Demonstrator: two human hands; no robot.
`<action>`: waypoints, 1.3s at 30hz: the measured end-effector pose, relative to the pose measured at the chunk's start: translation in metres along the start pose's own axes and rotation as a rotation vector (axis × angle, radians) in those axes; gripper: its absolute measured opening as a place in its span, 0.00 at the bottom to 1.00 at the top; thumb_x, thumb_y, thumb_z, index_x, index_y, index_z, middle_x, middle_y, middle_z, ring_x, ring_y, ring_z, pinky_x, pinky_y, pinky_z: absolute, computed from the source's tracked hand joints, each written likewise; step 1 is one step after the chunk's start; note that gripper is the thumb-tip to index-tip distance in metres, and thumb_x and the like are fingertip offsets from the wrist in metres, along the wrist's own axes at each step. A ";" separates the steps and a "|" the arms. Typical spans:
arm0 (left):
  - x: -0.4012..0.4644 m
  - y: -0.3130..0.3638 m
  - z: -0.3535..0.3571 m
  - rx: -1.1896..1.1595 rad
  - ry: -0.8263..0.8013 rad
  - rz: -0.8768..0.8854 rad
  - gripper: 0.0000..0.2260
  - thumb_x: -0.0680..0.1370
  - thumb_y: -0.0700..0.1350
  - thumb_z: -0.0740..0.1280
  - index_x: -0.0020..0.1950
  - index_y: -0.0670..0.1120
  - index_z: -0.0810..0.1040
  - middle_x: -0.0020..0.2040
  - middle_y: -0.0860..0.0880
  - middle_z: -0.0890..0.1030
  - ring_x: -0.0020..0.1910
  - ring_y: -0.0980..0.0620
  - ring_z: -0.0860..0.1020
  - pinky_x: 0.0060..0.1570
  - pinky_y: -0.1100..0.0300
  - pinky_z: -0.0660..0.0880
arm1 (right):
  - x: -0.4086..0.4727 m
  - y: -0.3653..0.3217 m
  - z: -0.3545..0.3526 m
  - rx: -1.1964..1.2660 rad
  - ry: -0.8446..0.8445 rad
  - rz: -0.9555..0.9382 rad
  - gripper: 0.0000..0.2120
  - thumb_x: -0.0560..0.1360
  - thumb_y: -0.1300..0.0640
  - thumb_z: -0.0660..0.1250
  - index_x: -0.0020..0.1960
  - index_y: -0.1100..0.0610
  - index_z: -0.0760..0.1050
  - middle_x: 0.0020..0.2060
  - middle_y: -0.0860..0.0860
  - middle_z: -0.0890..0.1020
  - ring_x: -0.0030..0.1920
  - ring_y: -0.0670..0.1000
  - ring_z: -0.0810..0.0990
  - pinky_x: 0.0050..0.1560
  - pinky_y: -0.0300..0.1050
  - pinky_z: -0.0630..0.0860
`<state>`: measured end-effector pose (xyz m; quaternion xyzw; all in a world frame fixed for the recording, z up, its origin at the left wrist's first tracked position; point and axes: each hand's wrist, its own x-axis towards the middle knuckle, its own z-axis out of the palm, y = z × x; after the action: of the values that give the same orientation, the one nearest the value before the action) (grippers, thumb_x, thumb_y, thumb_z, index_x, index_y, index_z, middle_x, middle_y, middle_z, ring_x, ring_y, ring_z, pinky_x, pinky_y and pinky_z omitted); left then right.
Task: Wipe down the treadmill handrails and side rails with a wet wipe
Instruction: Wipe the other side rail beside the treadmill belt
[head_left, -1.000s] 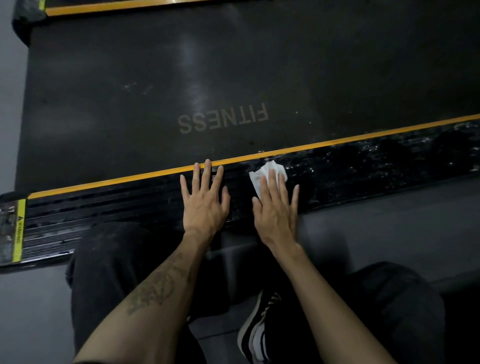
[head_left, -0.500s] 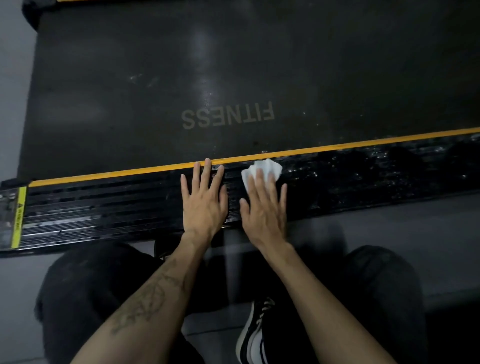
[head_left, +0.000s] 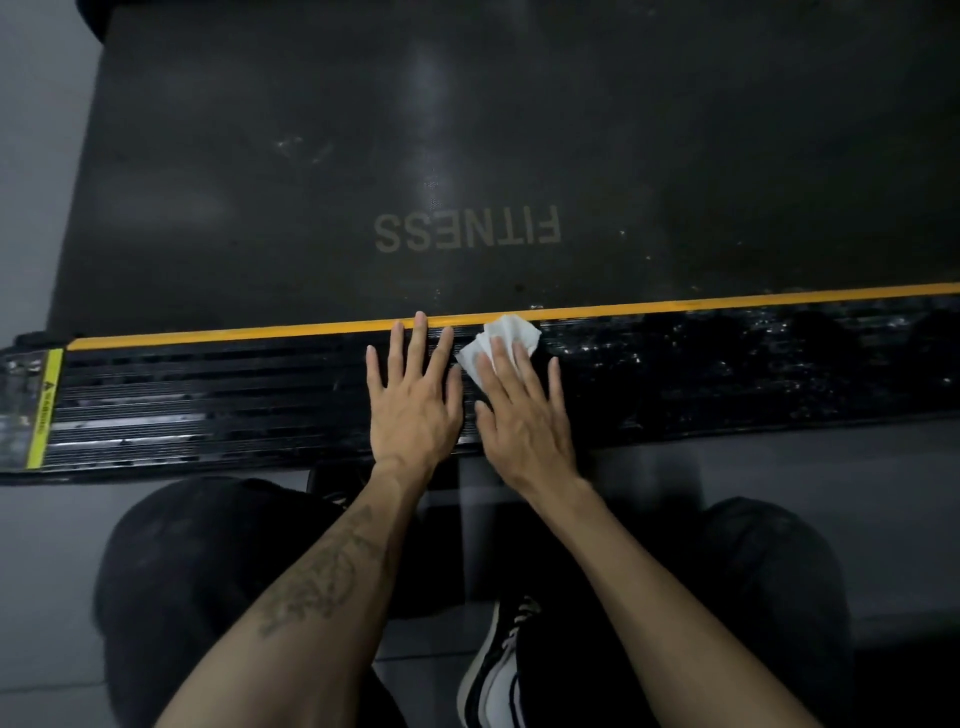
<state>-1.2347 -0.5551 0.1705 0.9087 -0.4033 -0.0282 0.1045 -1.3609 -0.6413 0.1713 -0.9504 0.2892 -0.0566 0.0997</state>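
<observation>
A black ribbed side rail (head_left: 208, 405) of the treadmill runs across the view, edged by a yellow stripe (head_left: 727, 297). My right hand (head_left: 524, 415) lies flat on the rail with straight fingers pressing a white wet wipe (head_left: 506, 335) against it; part of the wipe shows beyond my fingertips. Beside it, my left hand (head_left: 413, 400) rests flat on the rail, fingers spread, holding nothing. To the right of the wipe the rail glistens with wet specks (head_left: 753, 353).
The dark running belt (head_left: 467, 156) printed FITNESS lies beyond the rail. A yellow warning label (head_left: 44, 410) marks the rail's left end. My knees in dark trousers (head_left: 197, 571) and a black-and-white shoe (head_left: 498, 675) are on the grey floor (head_left: 779, 467) below.
My right hand has slid the wipe leftward along the rail, closing up to my left hand. The left hand stays flat in place. The camera view has shifted slightly.
</observation>
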 end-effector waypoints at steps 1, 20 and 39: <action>0.000 -0.001 0.000 0.002 -0.001 0.000 0.24 0.86 0.56 0.49 0.82 0.54 0.61 0.84 0.49 0.54 0.83 0.47 0.49 0.80 0.39 0.49 | -0.001 0.008 -0.003 -0.033 0.001 -0.025 0.28 0.83 0.49 0.50 0.81 0.55 0.61 0.82 0.53 0.58 0.81 0.54 0.57 0.78 0.67 0.55; 0.001 0.001 -0.001 -0.009 0.017 -0.005 0.24 0.85 0.56 0.50 0.82 0.53 0.62 0.84 0.49 0.55 0.83 0.47 0.50 0.80 0.39 0.50 | 0.005 -0.001 -0.008 0.035 0.043 0.177 0.29 0.82 0.48 0.51 0.81 0.55 0.62 0.82 0.54 0.59 0.81 0.56 0.56 0.79 0.67 0.52; 0.001 0.002 -0.001 -0.003 0.005 -0.007 0.24 0.85 0.55 0.49 0.82 0.53 0.62 0.84 0.49 0.55 0.83 0.47 0.49 0.80 0.40 0.49 | 0.023 0.035 -0.023 -0.033 -0.076 0.022 0.28 0.83 0.51 0.45 0.82 0.55 0.59 0.82 0.51 0.56 0.82 0.52 0.56 0.78 0.68 0.53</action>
<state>-1.2349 -0.5569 0.1722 0.9101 -0.3996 -0.0267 0.1065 -1.3643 -0.6862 0.1869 -0.9502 0.2964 -0.0144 0.0955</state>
